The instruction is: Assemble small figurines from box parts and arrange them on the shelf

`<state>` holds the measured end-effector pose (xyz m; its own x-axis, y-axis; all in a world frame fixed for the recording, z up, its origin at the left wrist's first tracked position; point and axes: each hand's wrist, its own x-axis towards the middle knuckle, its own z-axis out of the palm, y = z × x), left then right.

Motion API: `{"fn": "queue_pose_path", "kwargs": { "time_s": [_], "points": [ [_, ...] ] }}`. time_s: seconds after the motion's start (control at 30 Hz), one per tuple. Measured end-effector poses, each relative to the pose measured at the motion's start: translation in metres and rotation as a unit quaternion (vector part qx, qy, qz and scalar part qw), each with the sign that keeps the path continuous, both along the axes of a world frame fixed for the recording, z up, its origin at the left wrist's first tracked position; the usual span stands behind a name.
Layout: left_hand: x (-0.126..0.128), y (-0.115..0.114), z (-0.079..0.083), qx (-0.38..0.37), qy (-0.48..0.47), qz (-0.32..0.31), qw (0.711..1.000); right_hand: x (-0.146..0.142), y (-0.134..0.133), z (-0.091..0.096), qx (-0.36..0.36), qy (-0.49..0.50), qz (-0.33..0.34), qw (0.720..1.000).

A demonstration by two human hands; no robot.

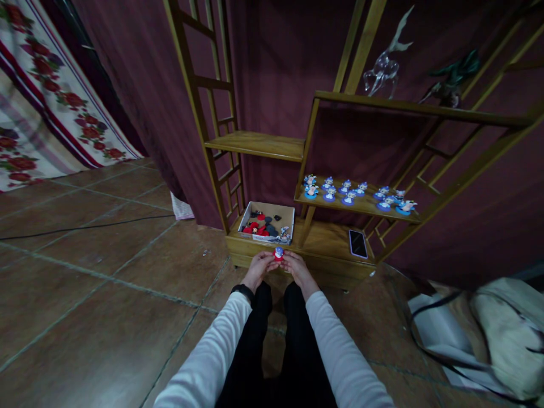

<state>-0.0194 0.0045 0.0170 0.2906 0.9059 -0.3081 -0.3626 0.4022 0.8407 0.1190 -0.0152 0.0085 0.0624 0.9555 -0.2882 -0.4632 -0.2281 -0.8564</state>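
Left hand (260, 266): I pinch a red-based figurine (279, 253); open white box (276, 209), just beyond: red and dark pieces (256, 228); right hand (297, 267): I pinch the figurine's other side; shelf (366, 202): purple-and-blue figurines (330, 194); smartphone (357, 243), below.

Clear deer statuette (385, 65) + dk green ornament (459, 72) on top R shelf (403, 106). Phone (357, 243) flat on btm shelf (327, 241). Beige bag (505, 323) far R, blk cable (85, 228) on floor (148, 323) L.

Place: home-like room | wooden display shelf (259, 145) | floral fabric (55, 93) | tiled floor (102, 309)
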Motion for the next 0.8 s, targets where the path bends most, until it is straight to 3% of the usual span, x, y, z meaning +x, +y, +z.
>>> {"fn": "queue_pose_path", "kwargs": {
  "time_s": [0.23, 0.43, 0.8],
  "points": [
    [0.0004, -0.0002, 0.0012, 0.008, 0.011, -0.014, 1.000, -0.0012, 0.0023, 0.0004, -0.022, -0.025, -0.047, 0.998],
    [0.0017, 0.0001, 0.0037, 0.006, 0.040, 0.001, 0.999, -0.0017, 0.0009, 0.0034, -0.032, -0.043, -0.026, 0.998],
    [0.0001, 0.0005, 0.0033, 0.002, 0.013, 0.015, 1.000, -0.0005, -0.0026, 0.0044, -0.013, 0.002, 0.003, 1.000]
  ]
}}
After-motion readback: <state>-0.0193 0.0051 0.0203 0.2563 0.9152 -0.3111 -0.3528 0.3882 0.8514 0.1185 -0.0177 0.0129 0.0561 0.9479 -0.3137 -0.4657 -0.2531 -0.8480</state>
